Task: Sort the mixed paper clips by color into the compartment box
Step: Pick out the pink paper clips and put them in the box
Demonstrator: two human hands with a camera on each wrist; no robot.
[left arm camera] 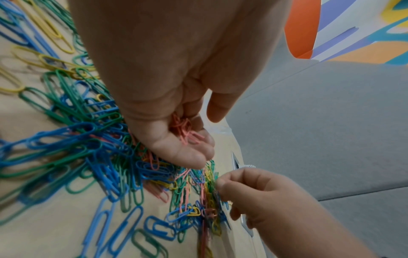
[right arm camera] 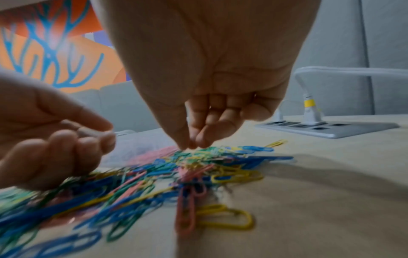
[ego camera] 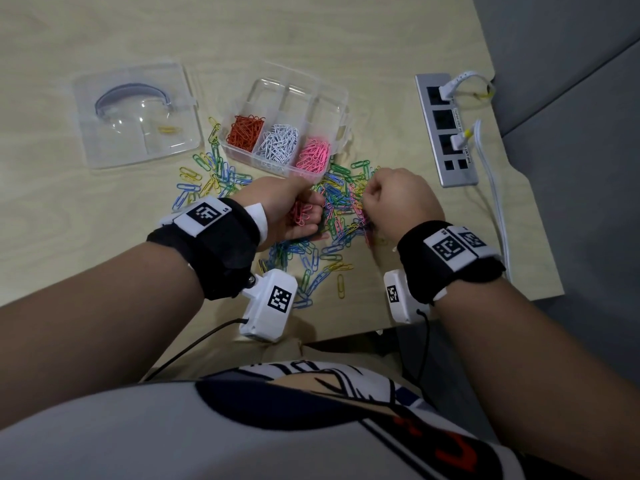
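A clear compartment box [ego camera: 341, 95] holds red clips [ego camera: 246, 129], white clips [ego camera: 280, 142] and pink clips [ego camera: 313, 155] in its front row. In front of it a loose pile of mixed paper clips [ego camera: 341, 202] spreads over the table, mostly blue, green, yellow and pink. My left hand [ego camera: 301, 216] is cupped palm-up at the pile's left and grips a bunch of pink clips [left arm camera: 185, 132]. My right hand [right arm camera: 189, 145] hovers over the pile's right side. Its thumb and fingertips pinch together on a clip at the top; blur hides the clip's colour.
The box's clear lid [ego camera: 138, 116] lies at the left with a yellow clip [ego camera: 168, 129] on it. A grey power strip [ego camera: 446, 129] with white plugs and a cable [ego camera: 495, 202] sits at the right. The table's front edge [ego camera: 346, 336] is close behind my wrists.
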